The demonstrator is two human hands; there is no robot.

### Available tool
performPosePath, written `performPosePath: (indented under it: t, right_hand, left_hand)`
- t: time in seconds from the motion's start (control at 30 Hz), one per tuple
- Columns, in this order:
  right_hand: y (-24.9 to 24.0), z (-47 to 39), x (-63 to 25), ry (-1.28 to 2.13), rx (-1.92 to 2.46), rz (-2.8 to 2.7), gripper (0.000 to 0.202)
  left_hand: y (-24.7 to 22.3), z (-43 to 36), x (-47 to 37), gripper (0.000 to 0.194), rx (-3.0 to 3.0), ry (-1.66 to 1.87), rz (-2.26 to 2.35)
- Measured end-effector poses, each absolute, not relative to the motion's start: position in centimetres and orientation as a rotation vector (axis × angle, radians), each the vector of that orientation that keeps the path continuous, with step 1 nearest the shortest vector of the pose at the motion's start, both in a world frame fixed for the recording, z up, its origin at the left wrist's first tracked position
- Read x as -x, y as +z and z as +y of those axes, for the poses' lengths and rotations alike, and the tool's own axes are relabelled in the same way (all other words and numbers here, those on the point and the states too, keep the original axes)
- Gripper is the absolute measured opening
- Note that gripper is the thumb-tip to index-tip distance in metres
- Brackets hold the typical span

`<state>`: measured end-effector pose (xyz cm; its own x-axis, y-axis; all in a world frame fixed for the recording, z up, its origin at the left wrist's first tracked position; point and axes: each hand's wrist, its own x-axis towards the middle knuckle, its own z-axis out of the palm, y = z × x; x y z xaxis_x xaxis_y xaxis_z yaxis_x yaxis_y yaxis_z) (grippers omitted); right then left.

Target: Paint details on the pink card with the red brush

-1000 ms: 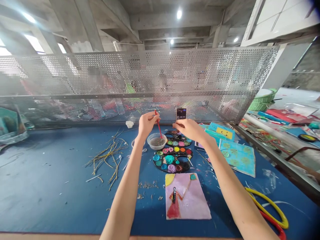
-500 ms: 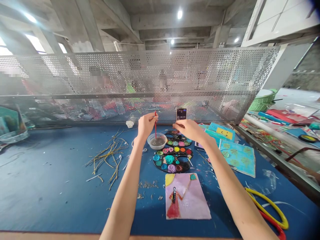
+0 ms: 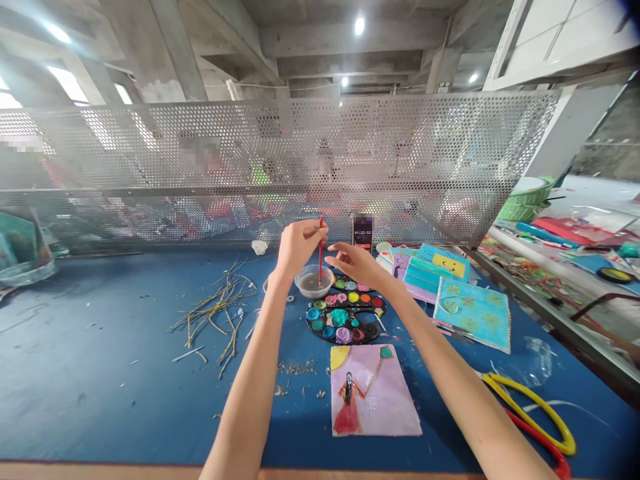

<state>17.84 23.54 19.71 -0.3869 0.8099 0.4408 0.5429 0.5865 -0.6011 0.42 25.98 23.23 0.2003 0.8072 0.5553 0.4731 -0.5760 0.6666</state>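
Note:
A red paintbrush [image 3: 321,250] stands nearly upright in my left hand [image 3: 299,248], pinched near its top. Its lower end dips into the cloudy water of a clear plastic bowl [image 3: 303,287]. My right hand [image 3: 356,265] hovers just right of the brush with its fingers apart and nothing visible in them; it partly covers the farther black paint palette [image 3: 363,288]. A second palette [image 3: 333,322] with several paint colours lies nearer. Below it is a lilac painted panel [image 3: 390,400] showing a red-dressed figure, a yellow corner and a teal kite-like square.
Thin twigs [image 3: 220,307] are scattered on the blue table [image 3: 125,387] at left. Painted panels [image 3: 473,313] lie at right, near scissors with yellow and red handles [image 3: 537,407]. Behind the palettes a phone [image 3: 363,230] leans before a perforated metal screen [image 3: 300,153].
My right hand has moved left from over the far palette's back edge towards the brush, its fingers now apart. My left hand has shifted the brush slightly right within the bowl.

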Motion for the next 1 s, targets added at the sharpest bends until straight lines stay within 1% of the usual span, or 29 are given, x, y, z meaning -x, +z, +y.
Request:
performPosePath:
  t: [0.17, 0.27, 0.33, 0.47, 0.53, 0.6, 0.7, 0.87, 1.0]
  right_hand:
    - [18.1, 24.4, -16.0, 0.550, 0.975, -2.030, 0.028]
    - [17.8, 24.9, -16.5, 0.540, 0.980, -2.011, 0.029]
    - [17.8, 25.2, -17.2, 0.520, 0.999, -1.989, 0.029]
    - [18.0, 25.8, -18.6, 0.507, 1.026, -1.927, 0.039]
    - [18.1, 26.1, -19.2, 0.519, 1.032, -1.909, 0.043]
    - [18.1, 26.4, -19.5, 0.530, 1.038, -1.896, 0.044]
    - [18.0, 26.6, -20.0, 0.541, 1.047, -1.881, 0.041]
    - [18.1, 26.6, -20.8, 0.581, 1.064, -1.900, 0.036]
    - [18.2, 26.6, -21.3, 0.575, 1.103, -1.884, 0.034]
  left_hand:
    - [23.6, 25.1, -1.4, 0.032, -2.211, 1.295, 1.181]
    - [23.9, 24.7, -1.9, 0.031, -2.249, 1.303, 1.197]
    - [24.1, 24.5, -2.0, 0.034, -2.261, 1.326, 1.228]
    - [24.7, 24.2, -1.8, 0.045, -2.290, 1.326, 1.311]
    - [24.8, 24.3, -1.5, 0.044, -2.327, 1.266, 1.363]
    - [24.8, 24.5, -0.8, 0.037, -2.372, 1.140, 1.430]
    - [24.1, 25.3, 0.7, 0.032, -2.405, 0.827, 1.605]
    - [21.9, 26.9, 3.2, 0.034, -2.239, 0.242, 1.980]
    - [20.7, 27.9, 4.1, 0.036, -2.127, -0.043, 2.029]
